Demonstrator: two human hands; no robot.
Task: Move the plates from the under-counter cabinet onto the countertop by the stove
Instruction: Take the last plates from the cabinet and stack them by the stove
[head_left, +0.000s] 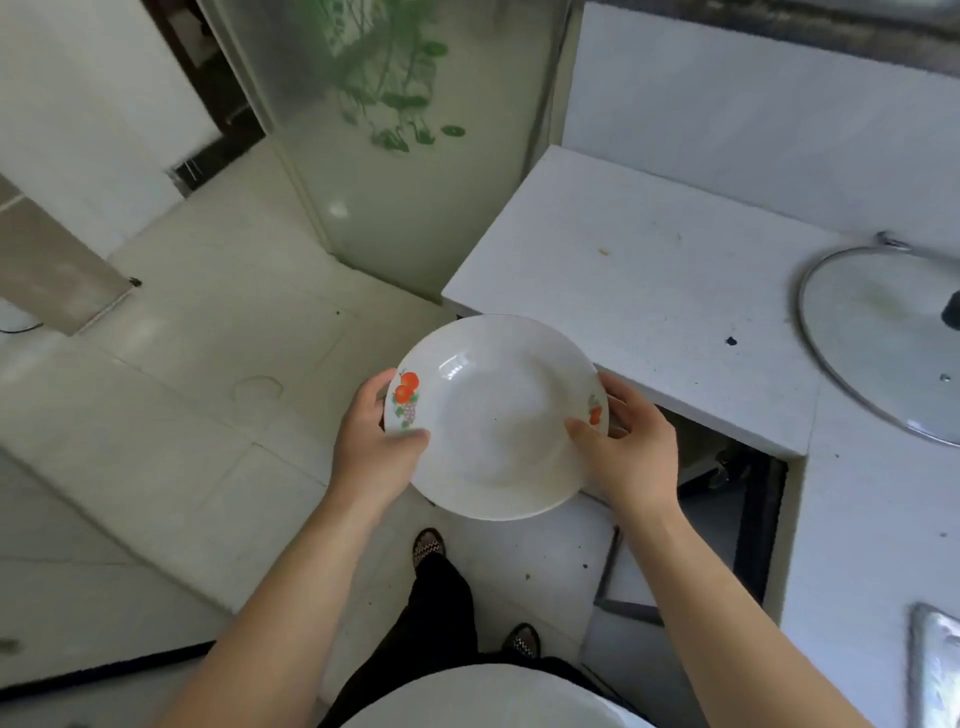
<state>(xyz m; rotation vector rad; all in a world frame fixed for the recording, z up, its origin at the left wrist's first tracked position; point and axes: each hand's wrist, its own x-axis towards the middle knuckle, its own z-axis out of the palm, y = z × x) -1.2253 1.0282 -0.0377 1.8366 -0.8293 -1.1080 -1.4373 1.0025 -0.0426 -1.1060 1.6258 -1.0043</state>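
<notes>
Round white ceramic plate with fruit print (493, 415) pinched at opposite rims by left hand (371, 447) and right hand (631, 447); white stone countertop (649, 291) lies far-right, right hand nearer.

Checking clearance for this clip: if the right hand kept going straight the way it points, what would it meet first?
Likely the front edge of the white countertop; the right hand, gripping the fruit-print plate, points toward it, though relative height is unclear.

Bare countertop (649, 291); glass lid (883, 332) rightward.

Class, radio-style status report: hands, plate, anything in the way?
Left hand and right hand both gripping the plate. Plate held in the air, just short of the countertop. Landing spot bare; glass lid off to the right.
</notes>
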